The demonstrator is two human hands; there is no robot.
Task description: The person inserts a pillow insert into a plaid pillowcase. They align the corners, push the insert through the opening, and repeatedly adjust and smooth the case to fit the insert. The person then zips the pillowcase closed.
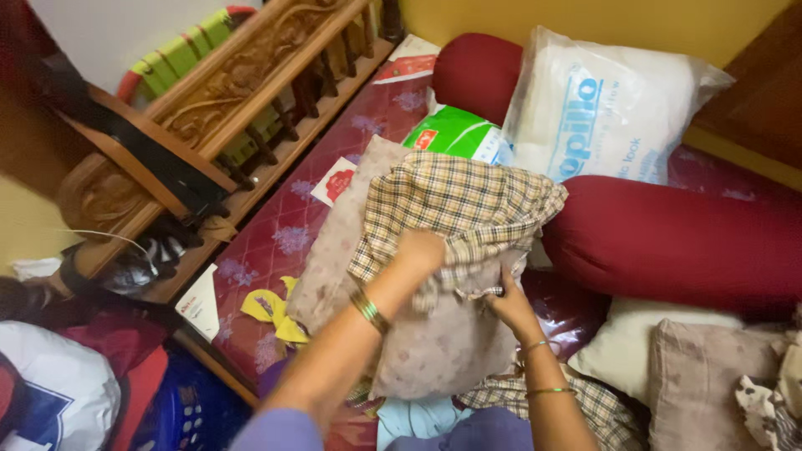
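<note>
A beige and brown checked cloth (468, 205) lies bunched on top of a faded pinkish pillow (434, 342) on the bed. My left hand (418, 255) is closed on the cloth's lower fold near its middle. My right hand (510, 301) pinches the cloth's lower right edge. Both wrists carry bangles. The pillow rests on a maroon patterned mattress (284, 234).
A long maroon bolster (677, 242) lies to the right, another (476, 71) at the back beside a white plastic-wrapped pillow (601, 108) and a green packet (455, 134). A carved wooden headboard (217, 108) runs along the left. Cushions (702, 376) sit at lower right; yellow cloth (271, 313) lies at lower left.
</note>
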